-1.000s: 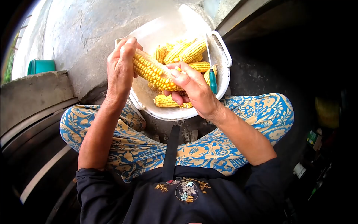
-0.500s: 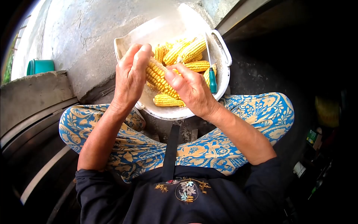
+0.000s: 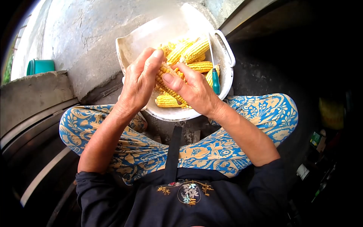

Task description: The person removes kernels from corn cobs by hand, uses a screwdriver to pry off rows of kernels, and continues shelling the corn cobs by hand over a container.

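Both hands hold one ear of corn [image 3: 165, 80] over a white basin [image 3: 138, 38]. My left hand [image 3: 140, 79] is closed round its upper end. The fingers of my right hand [image 3: 196, 87] wrap its lower side, with the thumb lying across the kernels; part of the ear is hidden by the hands. Several more yellow ears [image 3: 196, 51] are heaped in the basin, and another ear [image 3: 168, 101] lies near its front rim. A green-handled tool [image 3: 216, 81] with a long thin metal shaft leans inside the right wall.
The basin stands between my bent legs in patterned blue trousers [image 3: 196, 153]. A teal bucket [image 3: 41, 67] is at the left by a low concrete ledge [image 3: 36, 98]. Behind the basin is a cracked grey concrete surface [image 3: 94, 41]. Dim clutter sits at the far right.
My left hand has shifted right and slightly down, closer to my right hand. The held ear has moved a little with it. The tool and the basin stay put.
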Demonstrator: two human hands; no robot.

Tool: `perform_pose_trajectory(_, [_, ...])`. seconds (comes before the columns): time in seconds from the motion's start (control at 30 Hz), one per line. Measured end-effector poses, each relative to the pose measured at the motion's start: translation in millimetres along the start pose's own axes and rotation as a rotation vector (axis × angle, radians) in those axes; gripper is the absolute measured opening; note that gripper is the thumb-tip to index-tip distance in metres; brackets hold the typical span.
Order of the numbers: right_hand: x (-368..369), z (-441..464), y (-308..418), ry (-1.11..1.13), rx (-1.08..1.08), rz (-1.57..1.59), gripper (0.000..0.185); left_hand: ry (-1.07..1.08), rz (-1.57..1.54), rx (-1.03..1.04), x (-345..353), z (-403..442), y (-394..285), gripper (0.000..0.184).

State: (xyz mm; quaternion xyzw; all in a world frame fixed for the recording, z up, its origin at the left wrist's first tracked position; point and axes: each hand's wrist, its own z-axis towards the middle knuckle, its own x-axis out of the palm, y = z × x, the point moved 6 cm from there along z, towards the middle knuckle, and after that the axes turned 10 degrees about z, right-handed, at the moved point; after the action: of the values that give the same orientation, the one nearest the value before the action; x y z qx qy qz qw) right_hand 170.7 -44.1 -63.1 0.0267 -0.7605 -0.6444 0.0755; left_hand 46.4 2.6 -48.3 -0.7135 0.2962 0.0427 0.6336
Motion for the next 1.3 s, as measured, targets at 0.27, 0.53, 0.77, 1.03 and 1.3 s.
perform_pose_trajectory(0.27, [-6.0, 1.0, -7.7, -0.058, -0.014, 0.180, 0.045, 0.021, -0.005, 0.035, -2.6, -1.3, -5.7, 0.035])
perform_pose_trajectory(0.53, [-9.5, 4.3, -6.9, 0.073, 0.110, 0.192, 0.071, 0.446, -0.079, 0.041, 2.5, -1.6, -9.0, 0.059])
perform_pose_trajectory(0.77, [-7.9, 2.4, -13.2, 0.030, 0.153, 0.048, 0.069, 0.417, 0.117, 0.233, 10.7, -5.4, -9.9, 0.067])
perform_pose_trajectory(1.03, [-11.8, 3.5, -6.3, -0.101, 0.006, 0.162, 0.056, 0.390, 0.126, 0.274, 8.6, -6.4, -19.6, 0.070])
perform_pose_trajectory(1.3, [-8.5, 4.5, -1.6, 0.015, 0.080, 0.054, 0.059, 0.319, 0.119, 0.161, 9.4, -5.9, -17.3, 0.059])
